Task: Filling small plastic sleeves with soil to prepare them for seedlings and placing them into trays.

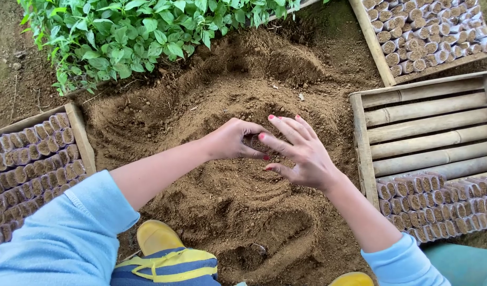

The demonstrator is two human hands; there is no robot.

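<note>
soil heap (227, 106), left hand (230, 140) curled round half-hidden pot (252, 142), right hand (301, 153) spread

Packages present: small clear plastic sleeves packed with brown soil, standing upright in tight rows.

- Left batch (26, 159): fills the wooden crate (79, 132) at the left edge of the soil heap (227, 95).
- Far batch (429, 32): fills the far-right crate (371, 45), at the top right corner.
- Near batch (439, 206): occupies only the near end of the slatted crate (360, 148) at the right edge.
- Single sleeve (252, 142): enclosed by the curled left hand (230, 140) over the middle of the heap, largely hidden.

No labels, signs or screens.
</note>
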